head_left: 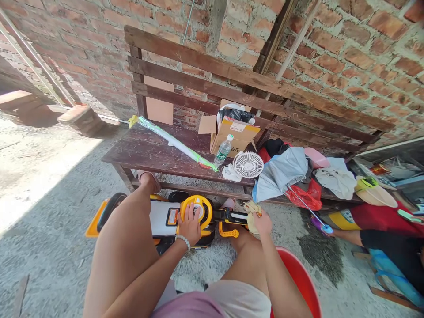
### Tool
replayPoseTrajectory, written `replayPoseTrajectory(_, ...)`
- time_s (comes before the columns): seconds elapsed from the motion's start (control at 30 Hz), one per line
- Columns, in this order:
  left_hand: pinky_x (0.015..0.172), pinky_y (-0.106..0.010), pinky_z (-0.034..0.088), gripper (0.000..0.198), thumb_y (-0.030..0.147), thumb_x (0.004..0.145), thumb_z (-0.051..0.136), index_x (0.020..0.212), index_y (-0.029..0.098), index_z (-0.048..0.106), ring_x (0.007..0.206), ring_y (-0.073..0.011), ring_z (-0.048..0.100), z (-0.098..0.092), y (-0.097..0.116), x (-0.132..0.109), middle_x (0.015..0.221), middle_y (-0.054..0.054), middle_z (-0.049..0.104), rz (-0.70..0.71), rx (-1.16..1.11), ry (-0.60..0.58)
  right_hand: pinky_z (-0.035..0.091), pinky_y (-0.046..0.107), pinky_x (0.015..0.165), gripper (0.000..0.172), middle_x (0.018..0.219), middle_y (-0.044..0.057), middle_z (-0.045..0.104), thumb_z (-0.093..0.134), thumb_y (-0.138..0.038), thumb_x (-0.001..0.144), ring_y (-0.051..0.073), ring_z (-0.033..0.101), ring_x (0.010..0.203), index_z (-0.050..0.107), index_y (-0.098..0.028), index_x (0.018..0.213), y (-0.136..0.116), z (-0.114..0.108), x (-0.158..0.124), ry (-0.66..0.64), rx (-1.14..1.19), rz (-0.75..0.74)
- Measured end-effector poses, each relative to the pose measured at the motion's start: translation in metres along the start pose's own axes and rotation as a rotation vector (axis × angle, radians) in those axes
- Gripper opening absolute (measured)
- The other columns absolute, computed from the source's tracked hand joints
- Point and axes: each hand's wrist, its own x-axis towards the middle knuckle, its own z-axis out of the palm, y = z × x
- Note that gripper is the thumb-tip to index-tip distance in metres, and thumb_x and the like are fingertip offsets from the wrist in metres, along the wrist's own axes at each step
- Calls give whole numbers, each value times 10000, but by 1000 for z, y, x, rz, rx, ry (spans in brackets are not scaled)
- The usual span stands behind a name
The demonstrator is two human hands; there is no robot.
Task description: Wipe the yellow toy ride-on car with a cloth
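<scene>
Left to right on my feed: ride-on toy point(160, 216) sits on the concrete floor in front of the bench point(132, 148), partly hidden by the left leg. Long axis runs side to side, about level; orange plate and black wheel mark its left end, a black bar point(238, 216) points right. My left grip point(190, 226) lies flat and unclenched on the yellow steering wheel point(209, 212), fingers pointing away from me, forearm slanting up-right from the bottom edge. Behind, on the bench: capped clear bottle point(224, 150), green label, fill level I can't read; then the cardboard box point(232, 139), flaps up, black plastic point(236, 115) and something white inside. My right grip point(264, 223) is clenched on a yellowish cloth point(253, 216) at the bar's right end, forearm slanting up-left, part of the cloth hanging out under the fingers. That forearm crosses the red bucket point(306, 271) and hides most of its inside; contents unreadable. Red plastic bag point(306, 194) lies up on the bench beside the silver umbrella point(281, 170); can't tell what it holds.
</scene>
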Motion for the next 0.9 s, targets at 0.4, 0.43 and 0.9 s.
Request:
replayPoseTrajectory(0.4, 1346, -724, 207, 715, 199, 1004, 492, 1717, 205, 443, 1722, -370, 227, -10, 1, 0, 1854, -168, 230, -19, 87, -42, 530, 393, 1033, 312, 1120, 90, 789, 574, -280, 971, 302, 661, 1153, 772, -227, 1206, -71, 50, -30, -58, 202, -336)
replayPoseTrajectory(0.43, 1342, -726, 216, 711, 198, 1008, 484, 1718, 208, 443, 1722, -373, 227, -10, 0, 1, 1854, -169, 228, -17, 90, -42, 536, 386, 1019, 332, 1137, 88, 790, 564, -290, 981, 299, 663, 1154, 770, -231, 1234, -74, 49, -30, -76, 212, -347)
replayPoseTrajectory(0.9, 1359, -692, 177, 684, 188, 1008, 484, 1692, 212, 492, 1712, -348, 244, -4, 0, 2, 1844, -160, 281, -16, 113, 0, 466, 494, 1114, 414, 1312, 188, 739, 524, -274, 930, 369, 616, 1258, 720, -165, 1278, 61, 3, -18, 272, 173, -100)
